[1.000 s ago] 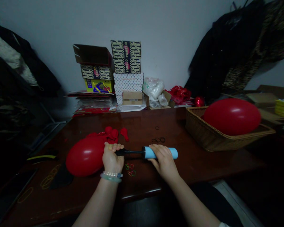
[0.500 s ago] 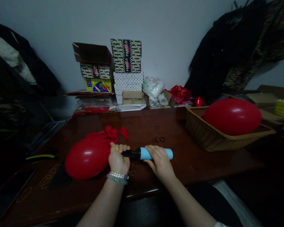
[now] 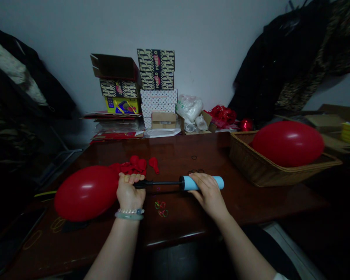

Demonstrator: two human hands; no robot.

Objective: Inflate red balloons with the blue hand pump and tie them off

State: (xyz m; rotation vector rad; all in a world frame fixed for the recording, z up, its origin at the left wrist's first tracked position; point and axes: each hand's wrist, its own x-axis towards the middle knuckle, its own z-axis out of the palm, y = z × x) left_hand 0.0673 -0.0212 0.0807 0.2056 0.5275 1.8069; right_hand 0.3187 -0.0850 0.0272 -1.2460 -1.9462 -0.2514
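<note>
Bare white wall [image 3: 207, 42] closed off the far side of the room, with stacked printed cartons [image 3: 156, 69] and a plastic bag [image 3: 189, 109] along the back of a dark, glossy wooden table [image 3: 210, 149]. Over that table, the inflated red balloon [image 3: 86, 192] sat to the left of both hands, its long axis running almost level across the view. Its fat end pointed left, and its narrow end pointed right into the left hand [image 3: 130, 192]. That hand, wearing bracelets [image 3: 130, 215], was the nearer one, its fingers curled into a fist around the narrow end, so the fist hid any join with the pump. From the fist a thin black rod [image 3: 160, 183] ran right to the sky-blue barrel [image 3: 221, 182] of a hand pump [image 3: 184, 182], whose long axis lay roughly in line with the balloon's. The right hand [image 3: 207, 190] sat farther from the balloon, wrapped over the barrel with its fingers closed on top. Beyond the hands lay a heap of limp red balloons [image 3: 132, 165]. Small coloured rubber bands [image 3: 161, 209] sat on the near side of the rod. To the right, a wicker basket [image 3: 251, 163] held a second large red balloon [image 3: 288, 144].
</note>
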